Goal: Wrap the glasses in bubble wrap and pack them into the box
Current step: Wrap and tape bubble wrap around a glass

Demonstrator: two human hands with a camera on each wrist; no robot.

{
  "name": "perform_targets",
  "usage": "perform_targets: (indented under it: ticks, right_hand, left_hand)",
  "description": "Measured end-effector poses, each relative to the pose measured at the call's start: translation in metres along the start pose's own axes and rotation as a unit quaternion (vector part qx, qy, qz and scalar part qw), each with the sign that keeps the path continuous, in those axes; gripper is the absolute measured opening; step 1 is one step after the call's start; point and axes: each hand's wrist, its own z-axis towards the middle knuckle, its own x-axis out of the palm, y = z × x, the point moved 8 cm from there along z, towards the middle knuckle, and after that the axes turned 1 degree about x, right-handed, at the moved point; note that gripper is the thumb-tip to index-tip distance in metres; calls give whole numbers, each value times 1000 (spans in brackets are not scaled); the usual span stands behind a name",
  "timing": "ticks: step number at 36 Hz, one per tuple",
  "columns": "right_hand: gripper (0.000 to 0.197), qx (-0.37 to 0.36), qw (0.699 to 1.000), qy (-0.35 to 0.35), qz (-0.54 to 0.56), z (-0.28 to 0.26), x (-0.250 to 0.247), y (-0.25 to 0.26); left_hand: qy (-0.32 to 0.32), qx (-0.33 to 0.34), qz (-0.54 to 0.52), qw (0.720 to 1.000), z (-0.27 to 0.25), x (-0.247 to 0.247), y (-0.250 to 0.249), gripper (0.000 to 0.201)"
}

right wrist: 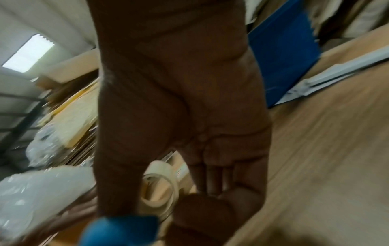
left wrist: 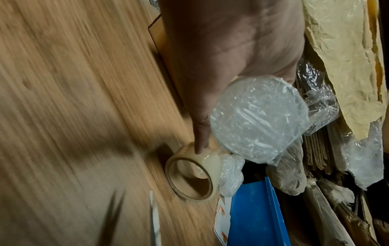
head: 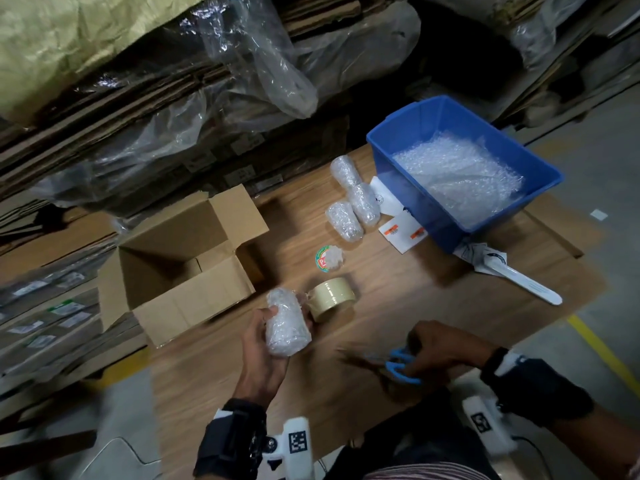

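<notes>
My left hand grips a glass wrapped in bubble wrap above the wooden table; the left wrist view shows its round wrapped end. A strip of tape runs from it to the beige tape roll lying just beyond. My right hand holds blue-handled scissors, blades blurred and pointing left. The empty cardboard box stands open at the left. Three wrapped glasses lie at the back, beside the blue bin of bubble wrap sheets.
A small round sticker roll with a wad of wrap lies mid-table. Paper labels and a white tool lie by the bin. Stacked flat cardboard under plastic film lines the far side. Concrete floor with a yellow line is at right.
</notes>
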Motion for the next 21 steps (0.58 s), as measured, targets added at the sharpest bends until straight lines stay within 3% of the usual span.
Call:
perform_targets:
  ticks: [2,4,6,8,14,16,19,21]
  right_hand:
    - [55,-12,991,64,115,-13,2,-1]
    - [48,-36,956,139,257,-26,12,11]
    - [71,-36,904,228,360,-33,29,24]
    - [96,-47,878,300,370,-36,45,44]
    - [98,-100,833,307,449,-16,56,106]
    - [99,-112,833,296,454,-8,54,120]
    - [100,-123,841,277,447,1,50,135]
    - [100,-127,847,270,441,6,49,140]
  left_hand:
    - [-2,14,4,1000,-1,0,-1,81]
    - [14,26,2,1000,-3,1,-2,98]
    - [28,25,-6,999,-2,0,-1,105]
    - [31,23,-3,999,-2,-2,0,105]
    - [28,10,-16,999,-7,1,7,110]
    - [21,10,-31,999,-9,2,10,101]
    - [20,21,-42,999,-9,4,9,54]
    - [24,27,-39,999,-9,6,8,41]
